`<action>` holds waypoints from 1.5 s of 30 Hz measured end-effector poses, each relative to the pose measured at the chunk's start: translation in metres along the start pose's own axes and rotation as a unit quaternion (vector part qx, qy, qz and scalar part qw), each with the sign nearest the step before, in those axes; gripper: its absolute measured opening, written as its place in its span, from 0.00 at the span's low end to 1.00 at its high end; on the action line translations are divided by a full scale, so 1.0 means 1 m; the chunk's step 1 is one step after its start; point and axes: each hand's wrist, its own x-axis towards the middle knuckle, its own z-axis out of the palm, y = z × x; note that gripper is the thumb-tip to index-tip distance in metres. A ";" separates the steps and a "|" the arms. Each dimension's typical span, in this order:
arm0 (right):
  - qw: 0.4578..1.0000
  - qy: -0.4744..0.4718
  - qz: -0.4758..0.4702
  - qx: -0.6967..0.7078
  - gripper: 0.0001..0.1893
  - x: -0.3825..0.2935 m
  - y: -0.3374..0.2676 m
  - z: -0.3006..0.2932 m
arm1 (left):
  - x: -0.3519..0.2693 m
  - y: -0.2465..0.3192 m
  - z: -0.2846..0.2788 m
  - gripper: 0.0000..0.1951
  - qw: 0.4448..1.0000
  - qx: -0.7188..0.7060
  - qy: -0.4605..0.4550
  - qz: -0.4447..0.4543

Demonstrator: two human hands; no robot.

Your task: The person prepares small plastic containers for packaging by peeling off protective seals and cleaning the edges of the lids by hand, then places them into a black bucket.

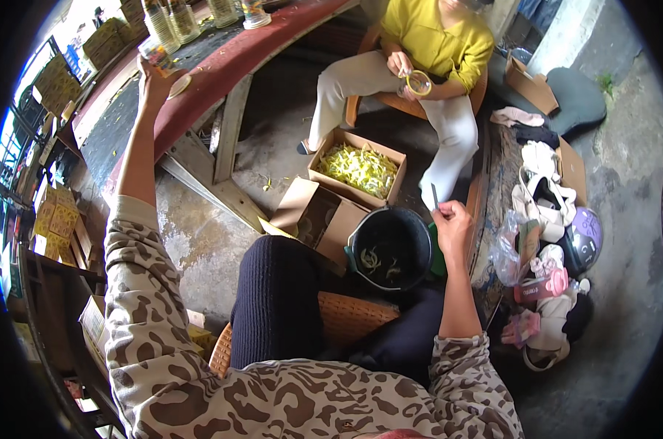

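Observation:
My left hand point(158, 85) is stretched out to the table point(199, 90) and grips a clear plastic jar point(156, 55) with colourful contents or print. A round pale lid point(179, 86) is beside that hand, near the red table edge. In my right hand point(454, 220) a thin dark blade or strip point(434, 195) is pinched between thumb and fingers, pointing up. Just left of this hand stands a black bucket point(393, 219) with a few pale yellowish strips point(371, 259) at its bottom.
Across from me a seated person point(435, 44) holds a yellow-rimmed jar point(419, 83). A carton point(401, 164) of yellow strips and an open cardboard box point(339, 222) stand between us. Stacked clear cups point(183, 24) are on the table. Bags and a helmet point(582, 238) lie to my right.

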 end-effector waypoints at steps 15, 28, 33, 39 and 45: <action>1.000 -0.004 -0.005 0.005 0.07 -0.002 -0.010 -0.006 | -0.287 0.161 0.126 0.08 0.855 -0.212 -0.317 0.350; 0.996 -0.072 0.033 -0.042 0.07 -0.004 -0.007 0.003 | -0.519 0.102 0.240 0.18 0.654 -0.025 -0.679 0.332; 0.994 -0.073 0.050 -0.071 0.07 -0.007 -0.002 0.004 | -0.525 0.126 0.257 0.18 0.614 0.218 -0.659 0.375; 0.993 -0.089 0.047 -0.053 0.07 -0.004 -0.003 0.011 | -0.555 0.047 0.289 0.17 0.767 0.166 -0.534 0.315; 0.992 -0.094 0.038 -0.078 0.06 -0.003 -0.005 0.015 | -0.520 0.058 0.271 0.21 0.751 0.098 -0.589 0.281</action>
